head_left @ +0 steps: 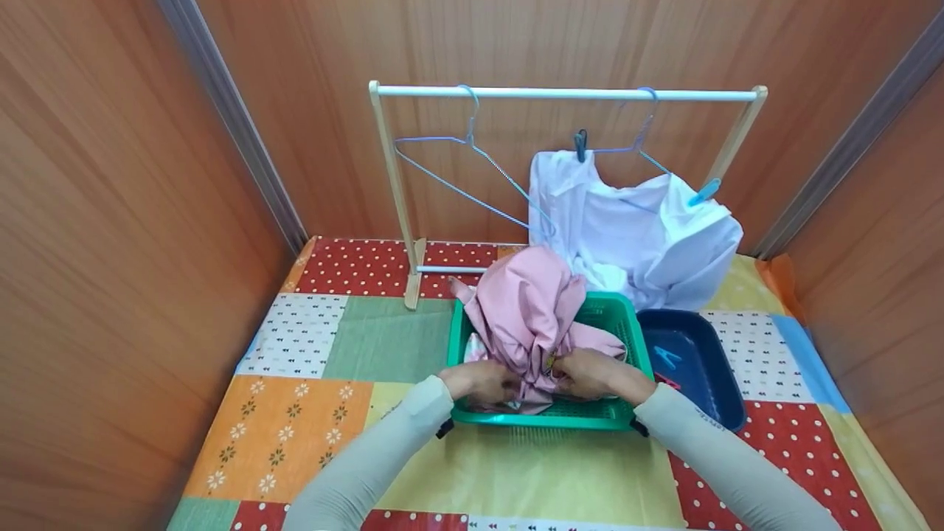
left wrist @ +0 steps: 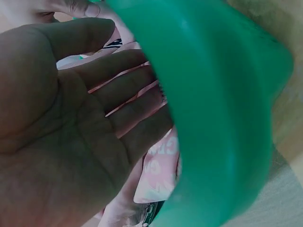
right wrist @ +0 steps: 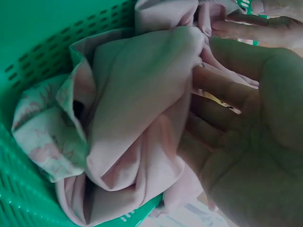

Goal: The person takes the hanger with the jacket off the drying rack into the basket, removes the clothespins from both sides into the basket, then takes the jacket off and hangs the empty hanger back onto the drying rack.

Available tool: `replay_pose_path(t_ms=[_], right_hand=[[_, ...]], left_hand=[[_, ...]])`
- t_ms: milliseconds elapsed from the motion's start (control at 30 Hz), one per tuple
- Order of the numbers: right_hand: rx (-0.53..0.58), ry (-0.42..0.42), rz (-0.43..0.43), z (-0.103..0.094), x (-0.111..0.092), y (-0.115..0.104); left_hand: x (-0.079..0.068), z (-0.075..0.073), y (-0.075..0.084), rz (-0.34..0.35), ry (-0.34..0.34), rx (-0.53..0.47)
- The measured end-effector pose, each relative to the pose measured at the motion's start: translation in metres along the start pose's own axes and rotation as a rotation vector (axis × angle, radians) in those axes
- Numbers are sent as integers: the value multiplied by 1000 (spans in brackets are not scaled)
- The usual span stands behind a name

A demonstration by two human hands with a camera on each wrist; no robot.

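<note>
A bunched pink garment (head_left: 527, 295) rises out of a green plastic basket (head_left: 546, 422) and leans over its far side. My left hand (head_left: 487, 380) reaches over the near left of the basket and touches the lower folds. In the left wrist view its fingers (left wrist: 120, 90) lie straight, with the tips hidden behind the basket rim. On the other side my right hand (head_left: 592, 372) touches the garment, its fingers (right wrist: 213, 113) extended against the cloth and the tips partly covered. A whitish printed part (right wrist: 45, 130) shows among the folds in the right wrist view.
Behind the basket stands a drying rack (head_left: 516, 92). From it hang a bare wire hanger (head_left: 435, 177) and a white shirt (head_left: 627, 228) held by a dark clothespin (head_left: 580, 146) and a light blue clothespin (head_left: 706, 192). A navy tray (head_left: 726, 383) with clothespins (head_left: 667, 358) lies right of the basket.
</note>
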State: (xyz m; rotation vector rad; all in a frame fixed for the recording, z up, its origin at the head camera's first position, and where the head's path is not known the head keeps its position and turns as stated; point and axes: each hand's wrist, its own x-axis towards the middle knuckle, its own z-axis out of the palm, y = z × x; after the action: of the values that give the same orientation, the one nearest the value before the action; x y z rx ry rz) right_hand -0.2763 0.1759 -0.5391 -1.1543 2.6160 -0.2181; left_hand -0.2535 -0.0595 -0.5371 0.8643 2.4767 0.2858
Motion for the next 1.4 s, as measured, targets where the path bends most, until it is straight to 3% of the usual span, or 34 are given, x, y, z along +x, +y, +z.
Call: replay_pose_path(t_ms=[133, 333, 467, 667, 800, 1000, 1233, 1400], right_hand=[[11, -19, 18, -1, -2, -3], [59, 68, 5, -11, -10, -1], [84, 169, -7, -27, -13, 3], [157, 358, 63, -51, -10, 10], [237, 441, 97, -63, -1, 18], [391, 541, 127, -71, 17, 27], [364, 625, 137, -71, 37, 36], [366, 622, 170, -67, 50, 44]], left_hand=[[-4, 1, 0, -6, 23, -66], [-13, -9, -5, 75, 189, -149], [-21, -24, -9, 104, 355, -220], [-23, -48, -19, 105, 678, -296], [-20, -62, -29, 70, 805, -309], [-9, -78, -42, 36, 832, -375], [3, -82, -53, -35, 738, -426], [15, -80, -60, -60, 674, -463]])
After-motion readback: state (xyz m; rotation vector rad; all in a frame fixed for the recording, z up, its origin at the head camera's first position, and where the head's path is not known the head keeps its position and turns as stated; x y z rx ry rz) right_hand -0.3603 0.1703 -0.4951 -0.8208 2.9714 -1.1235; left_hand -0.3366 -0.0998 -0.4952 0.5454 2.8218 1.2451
